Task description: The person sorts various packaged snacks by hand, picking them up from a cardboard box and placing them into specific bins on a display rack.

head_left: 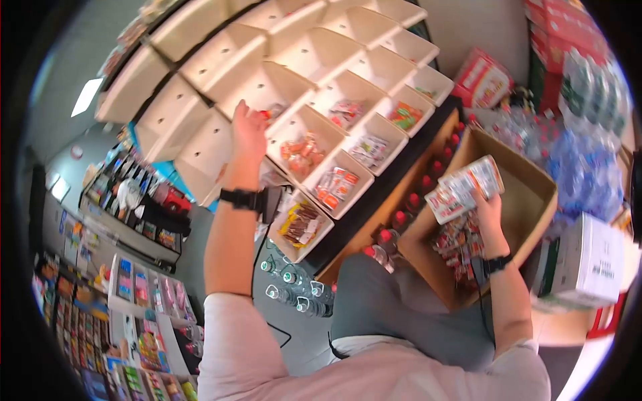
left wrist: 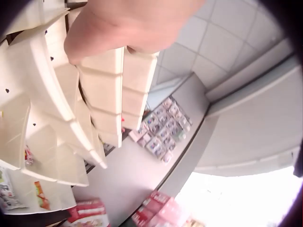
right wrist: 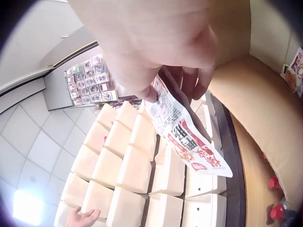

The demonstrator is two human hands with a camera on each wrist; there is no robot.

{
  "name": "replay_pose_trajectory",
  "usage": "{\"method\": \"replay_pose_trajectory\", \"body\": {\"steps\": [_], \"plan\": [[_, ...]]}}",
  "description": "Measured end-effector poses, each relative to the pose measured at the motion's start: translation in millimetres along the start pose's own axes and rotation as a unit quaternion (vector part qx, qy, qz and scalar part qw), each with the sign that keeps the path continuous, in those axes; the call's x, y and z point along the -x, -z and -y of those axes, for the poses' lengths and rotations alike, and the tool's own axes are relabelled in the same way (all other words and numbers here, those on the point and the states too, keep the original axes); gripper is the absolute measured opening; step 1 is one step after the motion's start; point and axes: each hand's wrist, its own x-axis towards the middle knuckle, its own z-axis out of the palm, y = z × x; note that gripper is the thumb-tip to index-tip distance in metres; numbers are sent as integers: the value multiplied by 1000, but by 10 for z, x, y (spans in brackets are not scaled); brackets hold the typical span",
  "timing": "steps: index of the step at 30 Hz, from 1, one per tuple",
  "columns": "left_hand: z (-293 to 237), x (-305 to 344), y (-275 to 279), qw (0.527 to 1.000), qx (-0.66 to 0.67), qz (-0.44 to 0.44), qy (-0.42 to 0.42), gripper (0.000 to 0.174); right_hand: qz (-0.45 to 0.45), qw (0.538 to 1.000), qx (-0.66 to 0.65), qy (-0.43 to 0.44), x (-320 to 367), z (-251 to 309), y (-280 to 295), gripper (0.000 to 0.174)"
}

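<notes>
The fingers of the right hand (head_left: pixel 489 210) were closed on a few packets (head_left: pixel 466 189), right of centre in the head view. They had them by one edge, thumb to one side and fingers to the other — a grip that left most of the printed face uncovered, and probably kept the slippery wrappers together. How many there were, I couldn't tell.

The left hand (head_left: pixel 249 134) was up at the left of centre, its fingers parted and slightly bent, with nothing I could see in them. They lay close to a small red-and-white item (head_left: pixel 271 115) in one of the bins (head_left: pixel 221 50); whether they touched it, I couldn't tell.

Below the right hand, the box (head_left: pixel 535 214) stood open at the right, loose packets (head_left: pixel 458 244) heaped at its lower end. It seemed set there to be within easy reach of that hand, with the bins in front of the other.

Farther out, the bins leaned in slanting rows across the top, likely so the contents showed. Lower ones held orange sweets (head_left: pixel 303 154) and yellow-and-brown packs (head_left: pixel 299 225) — each sort apart. Red-capped bottles (head_left: pixel 414 200) stood in a line between bins and box.
</notes>
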Motion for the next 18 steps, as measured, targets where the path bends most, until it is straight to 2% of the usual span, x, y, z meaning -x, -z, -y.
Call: {"method": "replay_pose_trajectory", "body": {"steps": [1, 2, 4, 5, 6, 7, 8, 11, 12, 14, 18], "plan": [[120, 198, -39, 995, -72, 65, -28, 61, 17, 999, -31, 15, -10, 82, 4, 33], [240, 410, -56, 979, -143, 131, -58, 56, 54, 996, -68, -13, -2, 115, 22, 35], [613, 823, -182, 947, -229, 223, 4, 50, 99, 991, -88, -15, 39, 151, -18, 39], [801, 1078, -256, 925, -269, 268, 33, 47, 121, 985, -101, -65, 134, 325, -74, 38], [898, 1380, -403, 894, -334, 287, 81, 46, 137, 982, -103, -78, 177, 376, -99, 39], [1235, 1512, -315, 889, -294, 338, 96, 55, 163, 977, -124, -68, 204, 377, -122, 40], [1311, 1742, -420, 869, -309, 341, 180, 64, 192, 969, -147, -54, 206, 369, -162, 41], [1748, 2146, -565, 841, -278, 367, 285, 88, 230, 959, -149, -73, 286, 418, -206, 43], [1813, 2272, -660, 837, -264, 365, 310, 79, 233, 959, -146, -74, 295, 423, -221, 43], [1982, 2401, -783, 831, -250, 387, 313, 75, 237, 959, -139, -76, 307, 423, -248, 44], [2125, 2446, -965, 854, -113, 340, 378, 53, 268, 952, -143, -36, 276, 341, -256, 45]]}}
